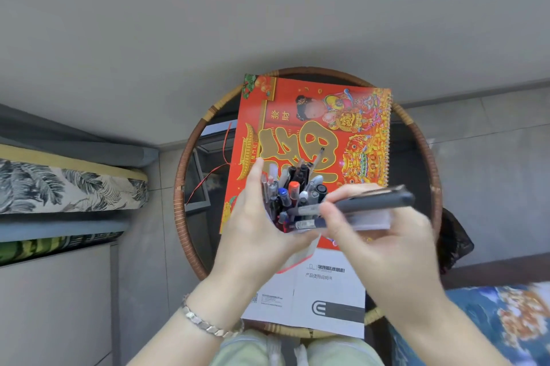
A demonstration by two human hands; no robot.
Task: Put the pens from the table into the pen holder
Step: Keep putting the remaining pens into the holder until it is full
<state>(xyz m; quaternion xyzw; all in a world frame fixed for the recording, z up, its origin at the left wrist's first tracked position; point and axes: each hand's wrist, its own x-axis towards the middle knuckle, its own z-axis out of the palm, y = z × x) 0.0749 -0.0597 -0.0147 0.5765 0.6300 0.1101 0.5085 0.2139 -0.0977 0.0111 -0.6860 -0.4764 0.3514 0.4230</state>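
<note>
My left hand [253, 225] is wrapped around the pen holder [290, 230], lifted above the round table and tilted away from me. Several pens [294, 190] with black, blue, red and clear caps stick out of it. My right hand [378, 234] grips a few pens [357, 206] lying crosswise, dark grey and clear ones, with their tips at the holder's mouth. The holder's body is mostly hidden by my fingers.
A round glass table with a woven rim [181, 187] holds a red and gold spiral calendar [312, 133] and a white manual [315, 294]. A red cord [208, 178] lies at the left. A bed with leaf-print bedding [65, 187] is on the left, a blue patterned cushion [491, 321] at the right.
</note>
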